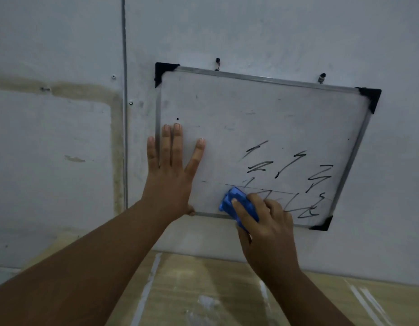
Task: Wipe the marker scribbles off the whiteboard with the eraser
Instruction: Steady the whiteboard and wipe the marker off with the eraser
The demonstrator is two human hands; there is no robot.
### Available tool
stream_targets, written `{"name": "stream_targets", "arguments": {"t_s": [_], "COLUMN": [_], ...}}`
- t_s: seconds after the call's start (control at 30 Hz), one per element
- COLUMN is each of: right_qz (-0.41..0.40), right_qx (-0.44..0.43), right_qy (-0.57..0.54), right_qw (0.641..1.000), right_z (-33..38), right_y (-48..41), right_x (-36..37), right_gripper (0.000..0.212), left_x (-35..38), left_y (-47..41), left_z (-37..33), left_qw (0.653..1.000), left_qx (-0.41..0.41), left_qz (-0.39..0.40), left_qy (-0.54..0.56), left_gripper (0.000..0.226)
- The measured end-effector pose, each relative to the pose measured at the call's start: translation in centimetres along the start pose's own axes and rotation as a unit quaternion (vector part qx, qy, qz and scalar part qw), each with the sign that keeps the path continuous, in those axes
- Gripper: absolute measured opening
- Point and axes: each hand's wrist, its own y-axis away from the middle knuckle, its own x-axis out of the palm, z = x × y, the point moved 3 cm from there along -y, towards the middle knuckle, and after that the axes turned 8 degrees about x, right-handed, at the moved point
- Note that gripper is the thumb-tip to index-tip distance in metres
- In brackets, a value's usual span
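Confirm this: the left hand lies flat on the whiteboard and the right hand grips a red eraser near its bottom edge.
The eraser is blue, not red; the head view shows it. The left hand lies flat on the whiteboard and the right hand grips the eraser near its bottom edge.

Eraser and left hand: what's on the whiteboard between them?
Head view: only bare whiteboard and one faint dash between the blue eraser and the flat left hand.
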Motion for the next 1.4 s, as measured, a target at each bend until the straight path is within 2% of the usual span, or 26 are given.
{"name": "stream_targets", "arguments": {"t_s": [0.2,0.43,0.6,0.77,0.83,0.97,1.23,1.4], "right_qz": [-0.037,0.0,-0.043,0.001,-0.007,-0.044,-0.02,-0.04], "right_qx": [0.025,-0.052,0.003,-0.023,-0.029,0.013,-0.01,0.048], "right_qy": [0.005,0.017,0.027,0.022,0.03,0.035,0.048,0.03], "right_qw": [0.999,0.998,0.999,1.0,0.999,0.998,0.999,0.998], "right_z": [-0.4,-1.2,-1.0,-1.3,-1.4,-1.1,-1.5,-1.5], "right_y": [-3.3,0.1,-2.2,0.1,-0.7,-3.9,-3.7,-7.5], "right_x": [-0.9,0.0,-0.5,-0.1,-0.6,-1.6,-2.4,-4.0], "right_gripper": [0.053,0.053,0.051,0.055,0.054,0.054,0.057,0.056], "left_x": [0.3,0.5,0.6,0.3,0.2,0.2,-0.6,-1.2], "left_y": [-0.1,0.0,-0.1,0.1,0.0,-0.1,0.0,-0.5], "left_z": [-0.1,0.0,0.1,0.0,-0.1,-0.3,-0.4,-1.7], "left_qw": [1.0,1.0,1.0,1.0,1.0,1.0,1.0,1.0], "left_qx": [-0.002,0.001,0.001,0.0,-0.002,-0.008,0.011,0.018], "left_qz": [-0.016,-0.018,-0.029,-0.018,-0.013,-0.009,-0.005,-0.012], "left_qy": [0.009,0.006,0.006,0.005,0.009,0.017,-0.021,-0.001], "left_gripper": [0.173,0.171,0.173,0.171,0.171,0.172,0.171,0.168]}}
